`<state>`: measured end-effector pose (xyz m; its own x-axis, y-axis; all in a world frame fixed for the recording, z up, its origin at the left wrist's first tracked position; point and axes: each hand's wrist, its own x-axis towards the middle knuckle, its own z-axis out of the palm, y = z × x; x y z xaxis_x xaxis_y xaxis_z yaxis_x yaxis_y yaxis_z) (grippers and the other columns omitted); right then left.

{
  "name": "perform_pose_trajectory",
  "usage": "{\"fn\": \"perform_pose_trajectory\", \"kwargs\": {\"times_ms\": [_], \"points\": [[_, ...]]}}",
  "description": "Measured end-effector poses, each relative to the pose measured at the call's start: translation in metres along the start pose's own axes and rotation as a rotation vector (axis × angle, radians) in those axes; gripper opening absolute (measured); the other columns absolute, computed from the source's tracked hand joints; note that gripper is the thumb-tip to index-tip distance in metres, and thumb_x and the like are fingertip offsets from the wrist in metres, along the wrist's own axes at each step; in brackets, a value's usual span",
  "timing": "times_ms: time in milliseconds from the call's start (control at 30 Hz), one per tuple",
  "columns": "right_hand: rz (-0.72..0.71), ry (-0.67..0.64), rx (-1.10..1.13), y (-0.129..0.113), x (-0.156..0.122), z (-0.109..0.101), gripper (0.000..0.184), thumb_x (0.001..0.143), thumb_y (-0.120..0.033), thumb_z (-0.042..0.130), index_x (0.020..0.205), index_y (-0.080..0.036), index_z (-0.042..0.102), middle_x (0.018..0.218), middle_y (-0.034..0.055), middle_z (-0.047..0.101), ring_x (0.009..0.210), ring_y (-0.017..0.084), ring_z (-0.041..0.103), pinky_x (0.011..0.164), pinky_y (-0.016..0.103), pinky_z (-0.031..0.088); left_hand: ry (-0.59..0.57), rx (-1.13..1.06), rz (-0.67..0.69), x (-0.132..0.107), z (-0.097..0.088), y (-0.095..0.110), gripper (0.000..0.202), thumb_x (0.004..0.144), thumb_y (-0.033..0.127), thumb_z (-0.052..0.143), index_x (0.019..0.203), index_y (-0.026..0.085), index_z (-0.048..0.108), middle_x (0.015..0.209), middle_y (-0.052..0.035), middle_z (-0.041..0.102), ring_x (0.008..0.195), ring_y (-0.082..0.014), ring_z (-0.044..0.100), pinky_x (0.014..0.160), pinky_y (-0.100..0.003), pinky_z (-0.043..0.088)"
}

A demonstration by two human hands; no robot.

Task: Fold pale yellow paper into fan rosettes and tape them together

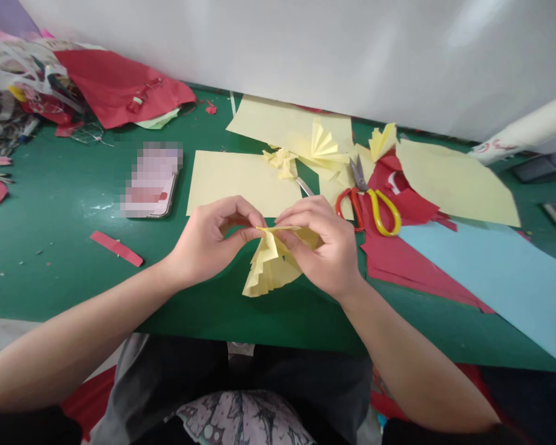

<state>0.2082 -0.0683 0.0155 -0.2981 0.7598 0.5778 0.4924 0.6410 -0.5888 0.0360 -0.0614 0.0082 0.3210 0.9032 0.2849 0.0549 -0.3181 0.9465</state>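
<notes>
A piece of pleated yellow paper (269, 272) hangs between my two hands, just above the front part of the green table. My left hand (217, 238) pinches its top left corner between thumb and fingers. On the other side, my right hand (322, 241) grips the paper's upper right part, thumb in front and fingers behind. The folds fan out downward, and my right hand covers some of them. Right behind my hands lie a flat yellow sheet (231, 182) and a pair of scissors (375, 210) with one red and one yellow handle.
Folded yellow paper fans (323, 145) lie at the back. Red paper (398, 256) and a light blue sheet (500, 259) spread to the right. A phone (152, 179) and a red strip (117, 248) are at left, before a pile of scraps (37, 86). A white wall (306, 55) stands behind.
</notes>
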Motion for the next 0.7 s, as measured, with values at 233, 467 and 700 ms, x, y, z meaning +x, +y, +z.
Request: {"fn": "perform_pose_trajectory", "kwargs": {"times_ms": [233, 467, 700], "points": [[0.134, 0.08, -0.069, -0.002, -0.0033, 0.0006, 0.004, 0.075, -0.024, 0.059, 0.072, -0.021, 0.059, 0.071, 0.0006, 0.064, 0.069, 0.014, 0.059, 0.064, 0.031, 0.046, 0.015, 0.004, 0.009, 0.001, 0.0004, -0.0013, 0.01, 0.072, 0.007, 0.054, 0.071, 0.017, 0.052, 0.071, -0.0006, 0.059, 0.069, -0.0097, 0.059, 0.063, -0.023, 0.052], [0.107, 0.127, -0.05, 0.0005, -0.0036, 0.001, 0.007, 0.072, -0.022, 0.063, 0.069, -0.021, 0.057, 0.067, -0.0004, 0.063, 0.066, 0.013, 0.058, 0.063, 0.03, 0.046, -0.053, 0.078, 0.058, 0.0001, -0.0003, -0.0003, 0.007, 0.074, 0.011, 0.056, 0.076, 0.017, 0.058, 0.074, -0.0009, 0.062, 0.073, -0.0104, 0.06, 0.067, -0.023, 0.052], [0.095, 0.088, 0.022, -0.0012, -0.0027, 0.0018, 0.007, 0.075, -0.017, 0.06, 0.07, -0.022, 0.06, 0.069, -0.0011, 0.065, 0.067, 0.012, 0.059, 0.062, 0.028, 0.049, -0.108, 0.178, 0.124, 0.0002, -0.0011, -0.0012, 0.007, 0.075, 0.012, 0.056, 0.075, 0.018, 0.059, 0.078, -0.002, 0.063, 0.077, -0.0122, 0.06, 0.071, -0.027, 0.051]]}}
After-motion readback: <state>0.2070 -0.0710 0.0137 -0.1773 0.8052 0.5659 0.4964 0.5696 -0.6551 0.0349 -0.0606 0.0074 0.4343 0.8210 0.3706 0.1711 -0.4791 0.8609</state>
